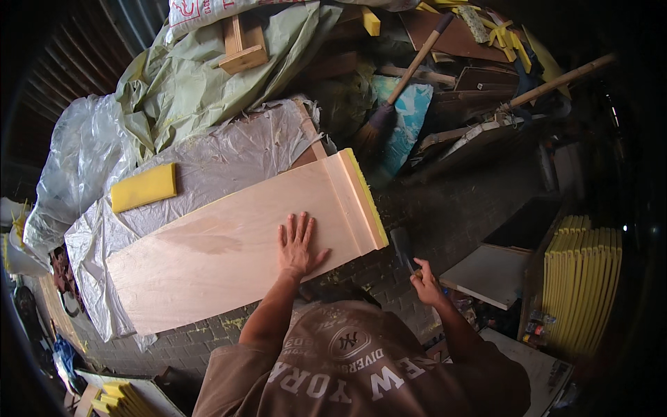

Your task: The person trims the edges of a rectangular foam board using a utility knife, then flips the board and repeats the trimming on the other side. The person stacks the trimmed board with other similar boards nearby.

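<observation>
At the near edge, a brown printed shirt (340,347) is seen, worn by the person. The right hand (426,285) is held just off the board's right end, its fingers curled around the handle of a dark, flat-headed tool (401,244); the tool's exact kind cannot be told. The left hand (297,254) is laid palm down, fingers spread, on the pale wooden board (201,271), and nothing is gripped by it. The board is set slantwise, its right end edged with yellow foam (368,198) and crossed by a raised strip (349,201). Beneath and beyond it, a crumpled plastic sheet (222,149) is spread, on which a yellow block (144,187) is placed. To the right, yellow slabs (582,285) are stacked on edge above the paved floor (451,208). Farther off, a broom (379,125) is leaned by a turquoise sheet (410,118), and a wooden piece (243,55) is rested on a green tarp (180,90).
</observation>
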`<state>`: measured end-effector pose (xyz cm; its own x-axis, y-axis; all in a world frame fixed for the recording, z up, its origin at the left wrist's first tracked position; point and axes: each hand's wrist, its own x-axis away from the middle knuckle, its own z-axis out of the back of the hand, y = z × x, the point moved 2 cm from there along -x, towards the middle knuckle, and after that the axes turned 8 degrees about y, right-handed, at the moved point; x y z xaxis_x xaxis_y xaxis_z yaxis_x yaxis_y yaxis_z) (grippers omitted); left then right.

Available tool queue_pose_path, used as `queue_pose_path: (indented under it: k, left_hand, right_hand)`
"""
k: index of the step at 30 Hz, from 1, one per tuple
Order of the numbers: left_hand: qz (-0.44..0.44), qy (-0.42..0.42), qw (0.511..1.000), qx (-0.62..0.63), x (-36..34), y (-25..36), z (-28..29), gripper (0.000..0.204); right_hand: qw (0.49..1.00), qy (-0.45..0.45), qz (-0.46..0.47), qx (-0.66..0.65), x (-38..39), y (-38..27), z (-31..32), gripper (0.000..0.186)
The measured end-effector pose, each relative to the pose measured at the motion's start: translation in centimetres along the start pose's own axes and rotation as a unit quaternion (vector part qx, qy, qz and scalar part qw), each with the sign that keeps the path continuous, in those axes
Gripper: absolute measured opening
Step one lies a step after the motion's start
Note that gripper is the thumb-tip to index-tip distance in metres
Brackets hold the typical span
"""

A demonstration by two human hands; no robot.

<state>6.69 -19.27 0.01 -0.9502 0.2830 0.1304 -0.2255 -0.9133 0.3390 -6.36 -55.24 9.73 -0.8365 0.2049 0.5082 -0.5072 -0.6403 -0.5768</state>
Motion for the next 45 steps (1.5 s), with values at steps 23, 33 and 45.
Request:
queue_pose_path:
  k: [23,33,45]
  left_hand:
    - [-0.018,-0.012,0.999,-0.035,-0.1,1.1,-0.3,0.1]
    - [-0.025,0.005,0.999,-0.045,-0.5,0.1,-0.5,0.1]
    - [-0.141,-0.037,0.986,-0.086,2.5,-6.5,1.6,0.096]
  right_hand:
    - [0.991,0.069,0.11,-0.034,-12.3,-6.7,-4.8,0.059]
    - [0.945,0.173,-0.044,-0.273,3.7,2.2,-6.0,0.059]
    - [0.932,0.278,-0.048,-0.228,0.1,3.7,-19.2,0.06]
